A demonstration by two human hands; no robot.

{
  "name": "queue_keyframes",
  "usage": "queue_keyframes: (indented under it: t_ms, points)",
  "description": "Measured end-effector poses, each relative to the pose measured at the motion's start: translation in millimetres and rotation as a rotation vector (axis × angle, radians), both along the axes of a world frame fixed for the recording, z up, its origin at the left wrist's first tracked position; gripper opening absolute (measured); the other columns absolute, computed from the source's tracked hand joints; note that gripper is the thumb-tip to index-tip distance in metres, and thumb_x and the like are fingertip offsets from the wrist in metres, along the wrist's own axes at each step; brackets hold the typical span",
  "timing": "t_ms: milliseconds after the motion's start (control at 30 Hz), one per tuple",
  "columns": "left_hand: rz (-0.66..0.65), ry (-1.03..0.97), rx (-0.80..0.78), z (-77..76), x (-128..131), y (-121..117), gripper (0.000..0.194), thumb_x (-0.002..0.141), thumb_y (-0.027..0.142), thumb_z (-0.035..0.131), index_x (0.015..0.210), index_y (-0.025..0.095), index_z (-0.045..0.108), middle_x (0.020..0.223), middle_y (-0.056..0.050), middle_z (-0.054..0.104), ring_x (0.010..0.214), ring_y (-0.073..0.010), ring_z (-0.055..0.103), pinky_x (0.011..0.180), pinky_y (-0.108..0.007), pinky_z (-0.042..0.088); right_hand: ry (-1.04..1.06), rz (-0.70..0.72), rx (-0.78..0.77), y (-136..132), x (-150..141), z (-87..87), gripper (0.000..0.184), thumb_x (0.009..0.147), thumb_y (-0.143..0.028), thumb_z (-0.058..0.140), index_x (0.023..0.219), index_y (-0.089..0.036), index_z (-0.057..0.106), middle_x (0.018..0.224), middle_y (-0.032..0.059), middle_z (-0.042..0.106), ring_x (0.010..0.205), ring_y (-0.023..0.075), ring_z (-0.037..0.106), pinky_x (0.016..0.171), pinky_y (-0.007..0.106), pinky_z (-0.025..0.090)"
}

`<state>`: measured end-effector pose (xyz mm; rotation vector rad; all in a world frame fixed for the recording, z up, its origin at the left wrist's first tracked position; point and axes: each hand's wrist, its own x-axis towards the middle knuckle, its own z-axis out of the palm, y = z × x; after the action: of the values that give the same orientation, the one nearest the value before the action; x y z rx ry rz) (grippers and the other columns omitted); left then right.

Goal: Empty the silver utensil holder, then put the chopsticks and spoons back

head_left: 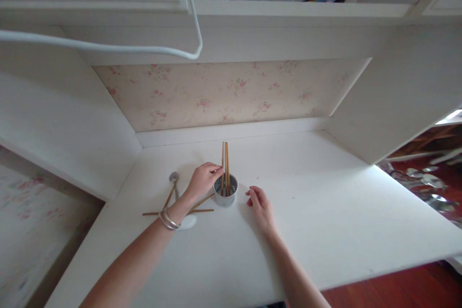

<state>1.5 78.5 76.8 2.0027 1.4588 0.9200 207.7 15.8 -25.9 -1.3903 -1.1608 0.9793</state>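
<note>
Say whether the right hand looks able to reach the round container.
Probably yes: the right hand is close beside the round container, with nothing visible between them; the left hand is on the opposite side.

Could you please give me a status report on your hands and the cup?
Left hand pinching slim brown wooden chopstick in round silver metal cup. Right hand empty, right of cup. Loose brown chopsticks, silver metal spoon left of cup.

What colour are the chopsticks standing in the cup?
The chopsticks are golden brown, best seen in the head view.

White tabletop (325, 211): metal cup (225, 200), loose chopsticks (206, 210), spoon (173, 177).
</note>
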Motion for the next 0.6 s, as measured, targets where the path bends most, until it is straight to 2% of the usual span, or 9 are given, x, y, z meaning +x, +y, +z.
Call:
queue_keyframes:
  t_ms: [400,600]
  points:
    - [-0.038,-0.047,0.000,-10.7,-1.3,-2.3,0.032,0.088,0.041,0.051,0.091,0.021,0.075,0.091,-0.005,0.070,0.086,-0.0163,0.064,0.083,-0.027,0.046,-0.033,0.015,0.010,0.2,1.0,-3.0,0.038,0.088,-0.051,0.045,0.105,-0.019,0.057,0.086,0.0041,0.066,0.062,0.0144,0.058,0.062,0.027,0.047]
    - [-0.046,-0.061,-0.014,-7.1,-1.5,-4.2,0.032,0.087,0.042,0.051,0.091,0.021,0.074,0.095,-0.005,0.069,0.090,-0.0172,0.063,0.086,-0.028,0.046,-0.041,0.011,0.015,0.0,0.9,-4.1,0.039,0.088,-0.051,0.045,0.105,-0.018,0.057,0.085,0.0036,0.066,0.062,0.0143,0.058,0.063,0.027,0.047]
